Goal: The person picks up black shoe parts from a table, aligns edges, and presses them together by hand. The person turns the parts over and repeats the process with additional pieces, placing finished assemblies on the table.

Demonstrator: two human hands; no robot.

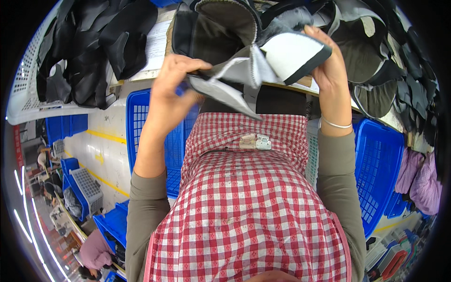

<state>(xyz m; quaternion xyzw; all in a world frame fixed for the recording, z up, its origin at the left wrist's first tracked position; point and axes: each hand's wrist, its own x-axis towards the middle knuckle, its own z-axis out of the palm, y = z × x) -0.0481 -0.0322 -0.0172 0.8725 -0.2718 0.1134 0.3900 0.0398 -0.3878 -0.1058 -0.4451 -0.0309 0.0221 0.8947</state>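
Between my hands a boot upper (291,56) is spread, black at its edges, with white and grey lining and a zigzag-stitched seam in the middle. My left hand (174,87), slightly blurred, closes its fingers and thumb over the piece's left flap, which points down toward my apron. On the other side my right hand (331,61) pinches the white-lined right flap, thumb along its upper edge. Just behind lies another dark upper (213,28) with a brown-grey lining, close to the held piece; where one ends and the other begins is partly hidden.
A white basket (28,89) at the far left holds black cut pieces (84,51). More lined uppers (361,56) are heaped on the bench to the right. Blue crates (138,127) stand below on both sides. A person in pink (96,249) is at lower left.
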